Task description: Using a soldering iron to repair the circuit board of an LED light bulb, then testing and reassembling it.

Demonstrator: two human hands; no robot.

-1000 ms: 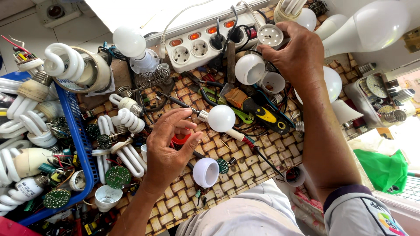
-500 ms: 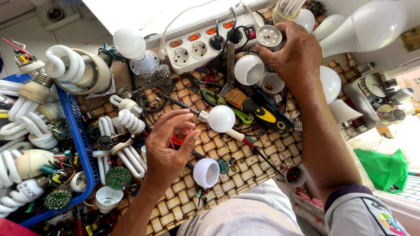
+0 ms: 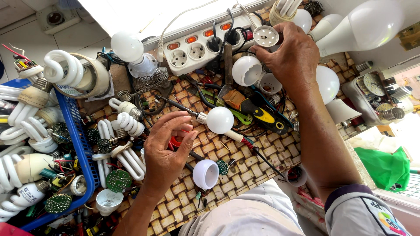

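Head view: since 1 second ago little has moved. The right hand [image 3: 294, 59] is still stretched out to the far side of the woven mat [image 3: 245, 175], its fingertips pinched around a small round perforated disc [image 3: 266, 36] held just in front of the white power strip [image 3: 205, 46]. The disc has shifted only slightly, staying at the strip's right end, so the grip looks settled, not newly taken.

The left hand [image 3: 168, 148] remains half-curled over the mat, fingers bent inward with the thumb close to the fingertips. Whether it holds anything small I cannot tell. Just beside it lies a round white bulb [image 3: 219, 119] with its screw base pointing left, untouched as before. A white bulb dome [image 3: 205, 174] rests open-side up near the wrist, and spiral lamps [image 3: 122, 144] lie to the left, beside the blue basket [image 3: 83, 148].
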